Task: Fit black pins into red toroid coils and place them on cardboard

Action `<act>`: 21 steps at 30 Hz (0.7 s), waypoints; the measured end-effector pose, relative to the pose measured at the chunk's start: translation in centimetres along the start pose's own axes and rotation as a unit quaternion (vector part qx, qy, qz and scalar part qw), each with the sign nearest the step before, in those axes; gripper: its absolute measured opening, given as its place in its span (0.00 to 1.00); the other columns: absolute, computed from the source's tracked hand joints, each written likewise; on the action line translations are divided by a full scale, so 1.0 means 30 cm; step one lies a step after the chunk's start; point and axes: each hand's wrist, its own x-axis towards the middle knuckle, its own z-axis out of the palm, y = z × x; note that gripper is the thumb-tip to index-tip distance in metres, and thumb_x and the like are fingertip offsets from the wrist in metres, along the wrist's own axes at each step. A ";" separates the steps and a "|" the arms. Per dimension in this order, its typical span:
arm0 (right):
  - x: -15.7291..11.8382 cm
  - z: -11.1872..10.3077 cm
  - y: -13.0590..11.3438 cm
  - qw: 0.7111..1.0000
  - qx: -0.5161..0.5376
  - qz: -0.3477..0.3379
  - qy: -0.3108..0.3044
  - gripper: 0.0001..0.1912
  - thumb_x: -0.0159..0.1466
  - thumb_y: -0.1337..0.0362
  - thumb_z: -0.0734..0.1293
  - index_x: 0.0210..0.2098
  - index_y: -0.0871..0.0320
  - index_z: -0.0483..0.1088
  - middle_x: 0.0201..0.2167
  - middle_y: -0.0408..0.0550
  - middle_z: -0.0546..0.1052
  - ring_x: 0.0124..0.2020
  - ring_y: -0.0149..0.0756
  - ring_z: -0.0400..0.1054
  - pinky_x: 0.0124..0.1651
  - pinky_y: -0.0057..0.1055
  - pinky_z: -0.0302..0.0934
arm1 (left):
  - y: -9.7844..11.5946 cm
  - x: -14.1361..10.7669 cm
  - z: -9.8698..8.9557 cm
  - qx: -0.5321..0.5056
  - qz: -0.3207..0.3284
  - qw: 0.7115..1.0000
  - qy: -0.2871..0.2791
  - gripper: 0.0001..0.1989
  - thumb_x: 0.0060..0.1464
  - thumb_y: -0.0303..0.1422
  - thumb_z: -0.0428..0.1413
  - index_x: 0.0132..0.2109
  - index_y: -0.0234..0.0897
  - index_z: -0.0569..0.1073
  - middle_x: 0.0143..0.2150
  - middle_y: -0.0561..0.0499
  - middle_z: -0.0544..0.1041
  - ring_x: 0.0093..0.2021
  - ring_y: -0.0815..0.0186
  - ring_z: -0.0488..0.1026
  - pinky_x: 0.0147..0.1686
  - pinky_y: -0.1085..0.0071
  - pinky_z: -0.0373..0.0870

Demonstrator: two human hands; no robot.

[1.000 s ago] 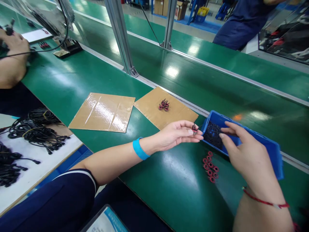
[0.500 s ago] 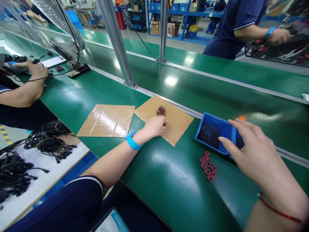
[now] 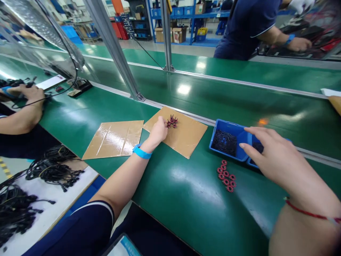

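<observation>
At the left edge of a small pile of red-and-black wound ring coils with upright wire ends [image 3: 172,122], my left hand [image 3: 159,131] has its fingers curled together. What they hold, if anything, is hidden behind the hand. The pile lies on a brown cardboard sheet [image 3: 186,142]. My right hand [image 3: 270,153], thumb and fingers apart, hovers over two blue bins. One blue bin [image 3: 217,133] holds small black pieces [image 3: 225,142]; the other is partly covered by the hand. More red-and-black ring coils [image 3: 226,176] lie flat on the green table in front of the bins.
A second cardboard sheet [image 3: 114,140] lies to the left on the green table [image 3: 181,199]. Bundled black cables [image 3: 53,167] rest on a white board at lower left. Metal posts [image 3: 114,49] rise behind. A co-worker's arm [image 3: 23,110] is at left; another person [image 3: 247,28] stands across.
My left hand has moved from the front right of the coil pile to its left side. My right hand stays spread over the bins. The view has shifted slightly.
</observation>
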 end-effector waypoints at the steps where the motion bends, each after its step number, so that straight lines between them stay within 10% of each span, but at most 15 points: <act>1: 0.004 -0.002 0.007 1.000 -0.009 0.016 -0.017 0.29 0.68 0.53 0.57 0.61 0.63 0.69 0.58 0.63 0.75 0.59 0.57 0.71 0.59 0.51 0.65 | -0.001 -0.002 -0.015 0.003 0.004 1.000 0.002 0.13 0.58 0.21 0.50 0.50 0.34 0.64 0.43 0.42 0.77 0.43 0.58 0.76 0.43 0.63 0.70; 7: 0.036 0.029 0.074 0.974 -0.071 0.152 -0.155 0.20 0.68 0.65 0.56 0.52 0.61 0.74 0.52 0.62 0.79 0.51 0.53 0.75 0.52 0.44 0.66 | 0.073 -0.083 -0.040 -0.007 0.133 0.991 0.033 0.04 0.58 0.25 0.51 0.40 0.38 0.66 0.38 0.47 0.74 0.40 0.59 0.72 0.43 0.62 0.69; 13: 0.064 0.143 0.121 0.953 -0.043 0.197 -0.224 0.19 0.65 0.70 0.60 0.52 0.64 0.75 0.47 0.65 0.82 0.46 0.50 0.78 0.44 0.38 0.67 | 0.207 -0.304 0.129 -0.072 0.440 0.873 -0.199 0.06 0.64 0.31 0.52 0.45 0.37 0.72 0.44 0.44 0.74 0.46 0.58 0.70 0.49 0.60 0.70; 21: 0.064 0.119 0.139 0.964 0.015 0.182 -0.192 0.19 0.68 0.64 0.57 0.46 0.57 0.80 0.49 0.61 0.82 0.48 0.51 0.77 0.45 0.40 0.68 | 0.313 -0.376 0.207 -0.093 0.344 0.907 -0.224 0.13 0.60 0.33 0.57 0.52 0.38 0.72 0.50 0.42 0.74 0.53 0.53 0.67 0.55 0.54 0.67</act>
